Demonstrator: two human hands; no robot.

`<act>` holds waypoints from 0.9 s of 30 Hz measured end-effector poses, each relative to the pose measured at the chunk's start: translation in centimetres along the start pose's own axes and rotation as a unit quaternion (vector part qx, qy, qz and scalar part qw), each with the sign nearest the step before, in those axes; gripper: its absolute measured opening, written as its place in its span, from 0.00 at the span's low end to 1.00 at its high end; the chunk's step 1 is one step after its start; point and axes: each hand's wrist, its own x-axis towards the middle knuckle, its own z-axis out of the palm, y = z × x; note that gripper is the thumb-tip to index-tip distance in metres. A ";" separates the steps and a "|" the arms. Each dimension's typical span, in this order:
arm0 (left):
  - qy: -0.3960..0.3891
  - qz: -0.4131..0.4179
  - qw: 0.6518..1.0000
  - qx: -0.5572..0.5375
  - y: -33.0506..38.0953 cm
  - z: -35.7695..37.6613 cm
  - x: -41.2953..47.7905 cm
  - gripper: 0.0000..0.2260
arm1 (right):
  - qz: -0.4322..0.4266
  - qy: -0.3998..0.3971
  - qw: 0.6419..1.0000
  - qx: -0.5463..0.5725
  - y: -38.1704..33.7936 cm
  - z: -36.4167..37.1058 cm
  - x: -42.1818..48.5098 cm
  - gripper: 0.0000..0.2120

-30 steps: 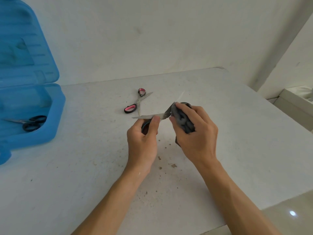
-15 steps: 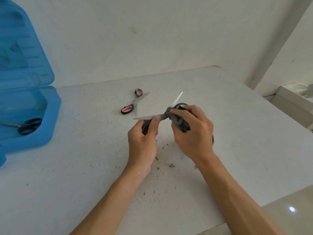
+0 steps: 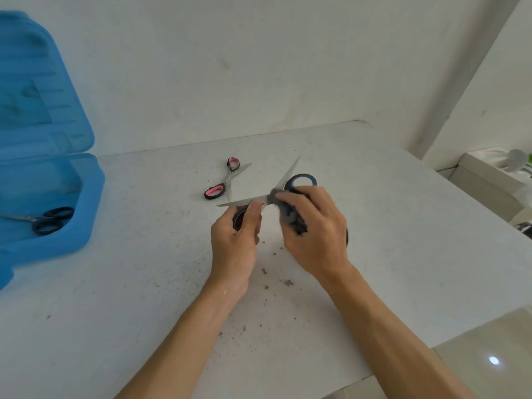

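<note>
Your left hand [image 3: 233, 249] grips the dark-handled scissors [image 3: 247, 201] by one handle loop, fingers curled round it and the thumb lying along the flat of the lower blade. The scissors are spread wide and held just above the tabletop [image 3: 403, 254], near its middle. One blade points left, the other up and away from you, and the second loop shows just beyond your right hand [image 3: 316, 237]. That hand is curled round a grey wad [image 3: 290, 216] and presses it against the blades where they cross. Brown specks [image 3: 288, 282] lie on the tabletop below your hands. Pink-handled scissors [image 3: 227, 180] lie open just beyond them. At far left, black scissors [image 3: 49, 218] lie inside an open blue case [image 3: 92, 197].
</note>
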 end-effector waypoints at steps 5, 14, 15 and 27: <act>0.001 -0.002 1.000 0.010 0.2 0.3 0.0 0.13 | 0.142 0.046 0.988 -0.046 2.1 -1.1 0.5 0.09; -0.004 0.016 1.000 0.026 0.0 0.0 0.1 0.11 | 0.072 -0.031 0.997 0.012 1.0 -0.1 0.3 0.06; -0.005 0.016 1.000 0.027 0.0 0.0 0.2 0.11 | 0.106 -0.011 0.994 -0.001 1.6 -0.4 0.6 0.06; -0.011 0.073 0.994 0.086 -0.1 -1.2 0.4 0.14 | 0.204 0.021 0.979 -0.010 3.0 -1.4 1.2 0.06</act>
